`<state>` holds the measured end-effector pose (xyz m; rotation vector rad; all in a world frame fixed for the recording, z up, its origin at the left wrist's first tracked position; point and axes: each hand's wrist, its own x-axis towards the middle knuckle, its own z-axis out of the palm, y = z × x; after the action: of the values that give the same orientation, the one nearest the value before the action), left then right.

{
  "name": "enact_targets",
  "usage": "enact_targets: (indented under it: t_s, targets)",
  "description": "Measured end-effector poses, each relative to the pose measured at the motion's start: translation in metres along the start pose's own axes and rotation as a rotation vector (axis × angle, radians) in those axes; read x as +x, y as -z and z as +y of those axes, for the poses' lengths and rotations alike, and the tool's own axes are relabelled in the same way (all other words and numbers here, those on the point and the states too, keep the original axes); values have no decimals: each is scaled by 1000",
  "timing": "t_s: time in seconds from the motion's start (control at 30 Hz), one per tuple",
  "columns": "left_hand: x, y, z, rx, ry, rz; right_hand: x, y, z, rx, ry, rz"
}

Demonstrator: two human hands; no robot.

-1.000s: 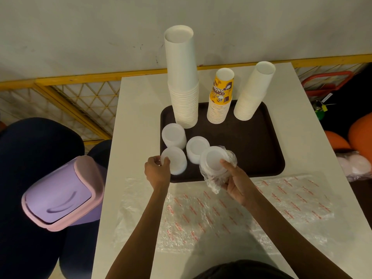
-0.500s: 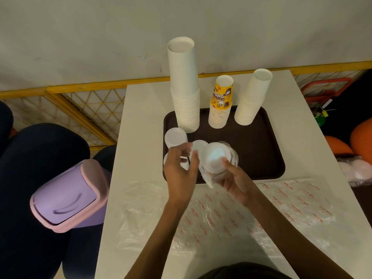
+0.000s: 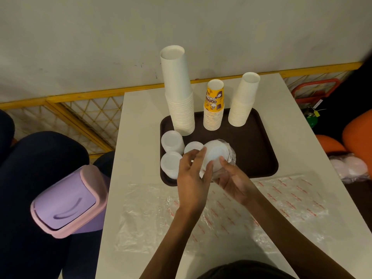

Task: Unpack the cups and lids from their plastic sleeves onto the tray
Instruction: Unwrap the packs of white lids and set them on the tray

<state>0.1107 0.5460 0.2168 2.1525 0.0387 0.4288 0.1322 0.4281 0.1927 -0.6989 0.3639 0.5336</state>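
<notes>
— Lids step: our right hand curls round the sleeved lids, held between both hands above the tray's near edge.
— And our left hand?
— Fingers nearly straight, touching the top lid's edge; no grip we can see.
— Next, we reckon: pinch a batch, draw it from the sleeve, and set it by the loose stacks left of that hand.
</notes>
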Motion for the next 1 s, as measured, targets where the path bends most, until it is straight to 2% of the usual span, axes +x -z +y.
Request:
enact_targets:
  t_s: [0.2, 0.37, 0.57, 0.73, 0.9, 1.0]
  targets:
    - [1, -3, -3, 5, 46, -7, -2, 3, 1, -12, 8, 53]
    - [9, -4, -1, -43, 191, -22, 0, 5, 3, -26, 2, 123]
    - [23, 0, -8, -132, 324, -52, 0, 1, -4, -124, 38, 113]
    - [33, 1, -19, -224, 464, -73, 5, 5, -5, -112, 26, 158]
    - [56, 6, -30, -403, 707, 1, 12, 12, -3, -111, 39, 230]
    - [74, 7, -49, -332, 741, 59, 17, 17, -7, -133, 65, 296]
